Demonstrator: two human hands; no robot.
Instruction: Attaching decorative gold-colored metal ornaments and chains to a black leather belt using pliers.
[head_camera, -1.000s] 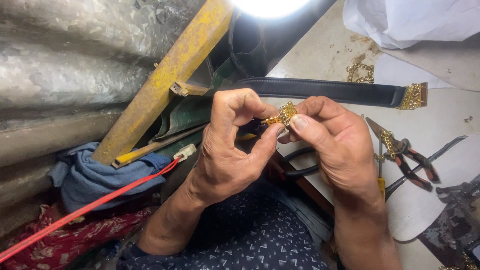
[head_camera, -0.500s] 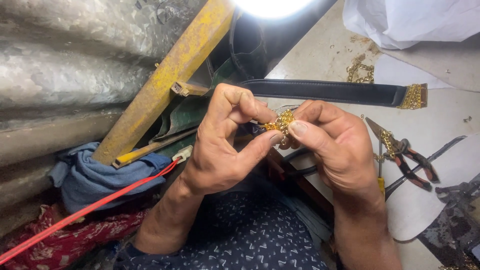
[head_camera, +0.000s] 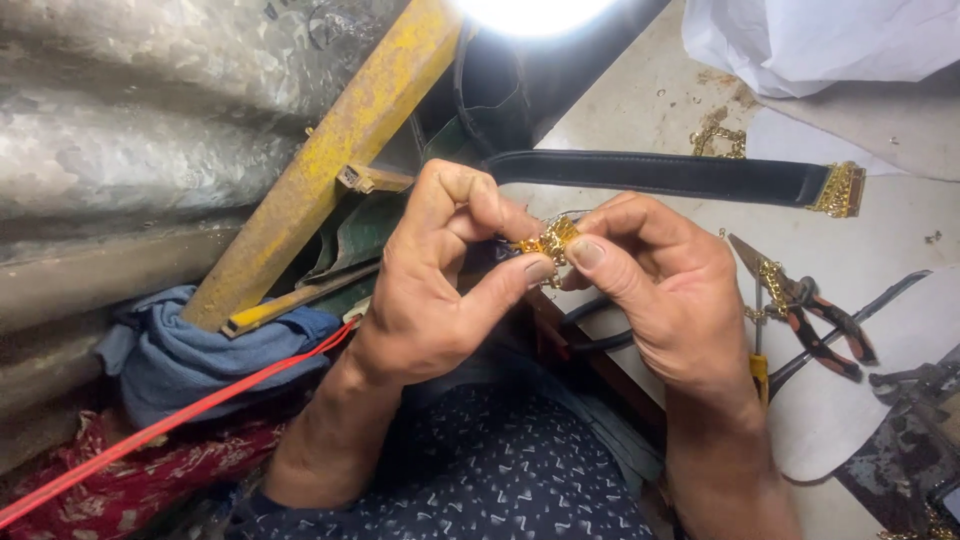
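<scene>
Change: both hands sit a touch lower and closer together than half a second ago, the gold piece turned slightly between them.
Gold chain piece (head_camera: 548, 242): small, glittering, held mid-air above the person's lap, at the table edge.
Left hand (head_camera: 440, 290): thumb and curled forefinger closed tight on the piece's left end.
Right hand (head_camera: 660, 290): thumb and forefinger pinched shut on its right end; other fingers folded.
Black strap (head_camera: 660, 174): lies across the table (head_camera: 880, 250) behind the hands, gold fitting at its far end.
Pliers (head_camera: 810, 310): red-handled, on the table right of the right hand.
Yellow bar (head_camera: 330, 160): leans diagonally at left, above a blue cloth (head_camera: 180, 350).
</scene>
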